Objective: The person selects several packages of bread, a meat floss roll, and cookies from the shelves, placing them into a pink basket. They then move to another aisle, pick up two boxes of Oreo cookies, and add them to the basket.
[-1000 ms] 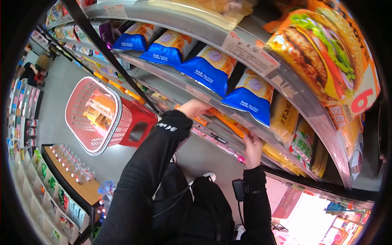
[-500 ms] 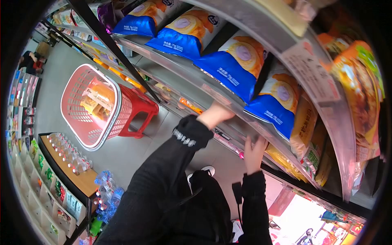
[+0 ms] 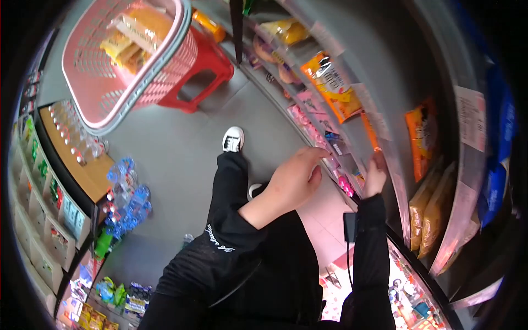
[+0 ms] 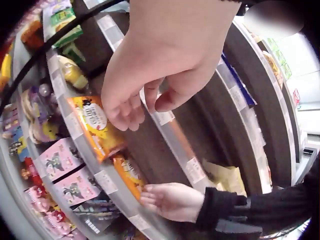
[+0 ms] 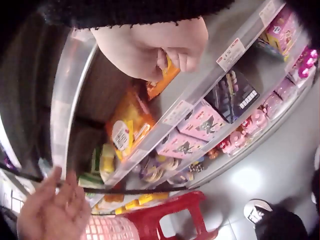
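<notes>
The right hand (image 5: pixel 152 47) grips an orange packet (image 5: pixel 162 86) lying on the shelf (image 5: pixel 206 65), just behind its price-tag rail (image 5: pixel 202 88). Beside it lies an orange-and-yellow packet (image 3: pixel 331 88). The left hand (image 3: pixel 291 184), empty with fingers loosely bent, is near the shelf.

On the right, a shelf unit's middle tier (image 4: pixel 155 160) carries an orange bag (image 4: pixel 95 125) and, nearer, a narrower orange packet (image 4: pixel 128 175); the lower tier (image 5: pixel 262 62) bears pink boxes (image 5: pixel 200 120) and a black box (image 5: pixel 232 95), the upper tier (image 3: pixel 404 77) tan bags (image 3: pixel 432 214). The grey floor (image 3: pixel 187 143) supports, at far left, a red stool (image 3: pixel 214 77) topped by a pink basket (image 3: pixel 93 104). Nearer on the left, clear bottles (image 3: pixel 77 132) stand along a wooden tabletop (image 3: pixel 91 181).
</notes>
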